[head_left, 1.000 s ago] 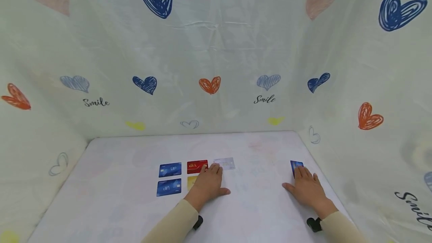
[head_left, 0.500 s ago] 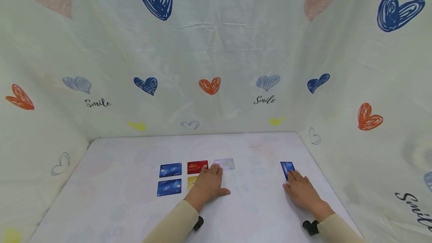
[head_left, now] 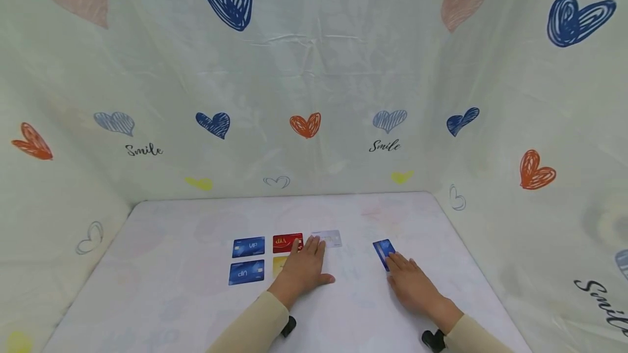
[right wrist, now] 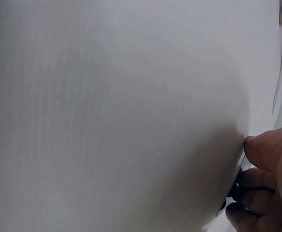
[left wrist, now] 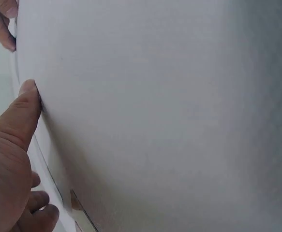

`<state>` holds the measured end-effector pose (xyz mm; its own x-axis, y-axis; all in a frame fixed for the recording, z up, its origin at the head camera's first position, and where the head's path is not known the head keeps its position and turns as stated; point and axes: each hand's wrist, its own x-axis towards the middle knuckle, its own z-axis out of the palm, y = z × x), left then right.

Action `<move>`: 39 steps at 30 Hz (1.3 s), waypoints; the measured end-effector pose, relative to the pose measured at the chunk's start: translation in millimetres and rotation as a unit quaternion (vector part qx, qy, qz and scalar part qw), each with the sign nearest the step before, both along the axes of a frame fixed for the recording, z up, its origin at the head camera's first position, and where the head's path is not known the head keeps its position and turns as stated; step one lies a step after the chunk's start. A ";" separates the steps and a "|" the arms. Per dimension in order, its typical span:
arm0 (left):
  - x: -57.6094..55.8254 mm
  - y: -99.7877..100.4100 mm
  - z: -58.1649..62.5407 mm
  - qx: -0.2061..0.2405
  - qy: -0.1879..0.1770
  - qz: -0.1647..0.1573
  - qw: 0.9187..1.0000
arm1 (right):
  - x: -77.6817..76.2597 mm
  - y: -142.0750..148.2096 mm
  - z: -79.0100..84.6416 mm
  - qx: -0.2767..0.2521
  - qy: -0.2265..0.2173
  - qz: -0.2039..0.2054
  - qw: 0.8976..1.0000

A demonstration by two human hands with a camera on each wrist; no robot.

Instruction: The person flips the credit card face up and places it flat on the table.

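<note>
My left hand (head_left: 303,266) lies palm down with its fingers extended over a group of bank-type cards. Its fingertips reach the edges of a red VIP card (head_left: 284,242) and a pale, whitish card (head_left: 332,238), and the hand partly covers a yellow card (head_left: 278,265). To the right, the fingers of my right hand (head_left: 411,283) are straight and press the lower end of a blue card (head_left: 384,249), which lies slanted on the table. In the right wrist view, that card (right wrist: 233,191) shows edge-on beneath the fingers.
Two blue VIP cards, the upper one (head_left: 248,247) and the lower one (head_left: 247,272), lie left of the red and yellow ones. A white cloth covers the table (head_left: 162,277). Behind and beside it hangs a heart-printed curtain (head_left: 343,86).
My right hand has slid the blue card leftward across the table, from near the right edge toward the other cards, and the card has tilted. The left hand has stayed in place.
</note>
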<state>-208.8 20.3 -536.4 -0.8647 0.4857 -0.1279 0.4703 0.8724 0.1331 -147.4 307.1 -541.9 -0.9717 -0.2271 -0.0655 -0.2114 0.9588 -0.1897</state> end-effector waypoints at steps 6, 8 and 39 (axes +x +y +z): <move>11.7 3.3 -1.3 0.014 0.016 -0.010 1.000 | 8.6 -25.4 -3.9 0.027 0.017 0.068 0.997; 18.5 2.8 -1.0 0.011 0.023 -0.017 1.000 | 12.5 -34.7 -3.8 0.034 0.027 0.107 0.993; 82.8 -19.6 11.8 -0.039 -0.065 -0.054 0.996 | 15.7 -84.4 -2.9 0.045 0.052 0.263 0.962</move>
<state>-126.1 0.8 -524.6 -0.7813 0.5600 -0.2756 0.5460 0.8272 0.1328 -131.7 222.6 -544.8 -0.7264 -0.6871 -0.0162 -0.6851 0.7257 -0.0628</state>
